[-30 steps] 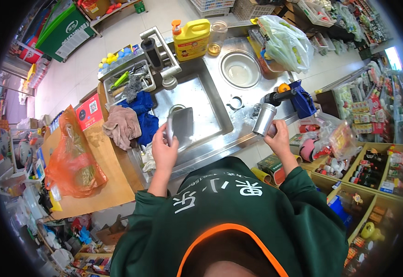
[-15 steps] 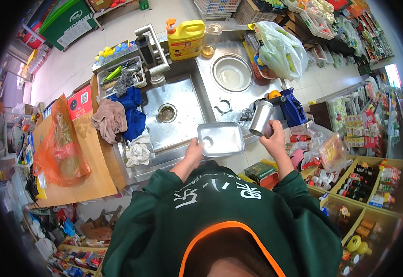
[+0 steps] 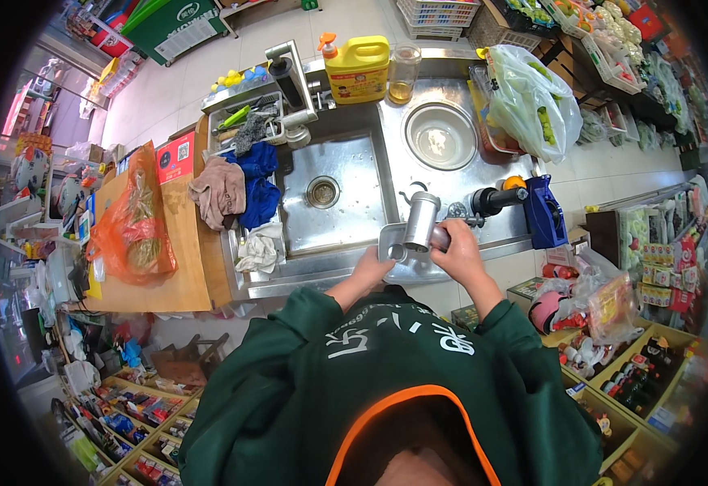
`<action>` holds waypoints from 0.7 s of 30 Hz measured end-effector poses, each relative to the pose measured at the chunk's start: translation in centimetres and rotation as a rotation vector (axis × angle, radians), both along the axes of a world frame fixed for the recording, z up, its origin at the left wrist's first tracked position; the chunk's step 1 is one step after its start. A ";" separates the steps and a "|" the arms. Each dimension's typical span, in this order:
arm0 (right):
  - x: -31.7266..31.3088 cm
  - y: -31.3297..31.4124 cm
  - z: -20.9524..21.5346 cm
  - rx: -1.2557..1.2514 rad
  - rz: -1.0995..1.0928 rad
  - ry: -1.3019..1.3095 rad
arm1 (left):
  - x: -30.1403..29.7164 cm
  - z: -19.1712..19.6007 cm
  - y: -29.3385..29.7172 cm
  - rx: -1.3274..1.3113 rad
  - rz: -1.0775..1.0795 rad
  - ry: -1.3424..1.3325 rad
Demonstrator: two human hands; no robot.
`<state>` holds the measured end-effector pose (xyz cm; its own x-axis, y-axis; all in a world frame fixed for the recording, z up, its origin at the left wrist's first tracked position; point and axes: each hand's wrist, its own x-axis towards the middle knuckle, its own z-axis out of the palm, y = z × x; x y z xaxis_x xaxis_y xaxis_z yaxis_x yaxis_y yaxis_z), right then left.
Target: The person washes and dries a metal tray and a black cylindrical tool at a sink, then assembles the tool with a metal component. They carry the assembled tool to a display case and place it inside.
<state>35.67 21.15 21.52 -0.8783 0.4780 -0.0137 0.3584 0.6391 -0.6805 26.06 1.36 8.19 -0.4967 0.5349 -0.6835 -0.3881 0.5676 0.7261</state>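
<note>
My left hand (image 3: pixel 365 275) grips the near left edge of a shallow rectangular metal tray (image 3: pixel 443 271), held level over the sink's front rim. My right hand (image 3: pixel 457 249) is closed on a silver metal tube (image 3: pixel 423 217) with a short side branch. The tube stands tilted above the tray, its lower end over the tray, and hides much of it. Small metal parts (image 3: pixel 461 212) lie on the steel counter just beyond my right hand. To their right are a black cylindrical part (image 3: pixel 500 199) and a blue appliance body (image 3: pixel 545 212).
The steel sink basin (image 3: pixel 337 235) lies left of the tray. Cloths (image 3: pixel 218 190) hang at its left edge. Along the back stand a yellow pump jug (image 3: pixel 356 71), a glass jar (image 3: pixel 403 74) and a white bowl (image 3: pixel 441 136). A plastic bag of greens (image 3: pixel 532 101) sits at back right.
My right hand has brought the metal tube leftward, from beside the tray to over it. The black part behind it now shows. My head view has shifted a little.
</note>
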 end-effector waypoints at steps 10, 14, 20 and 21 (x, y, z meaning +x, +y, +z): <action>-4.0 -2.9 0.4 -0.067 0.112 0.029 | -1.2 8.2 -2.2 0.193 0.087 0.407; -6.1 -5.3 1.3 -0.127 0.144 -0.006 | -2.1 12.0 -0.1 0.743 0.432 -0.194; -6.1 -3.8 0.8 -0.240 0.333 0.258 | -4.8 12.4 0.9 0.695 0.668 -0.338; -5.2 -2.9 0.3 -0.375 0.244 0.192 | -5.3 12.3 0.6 0.704 0.664 -0.368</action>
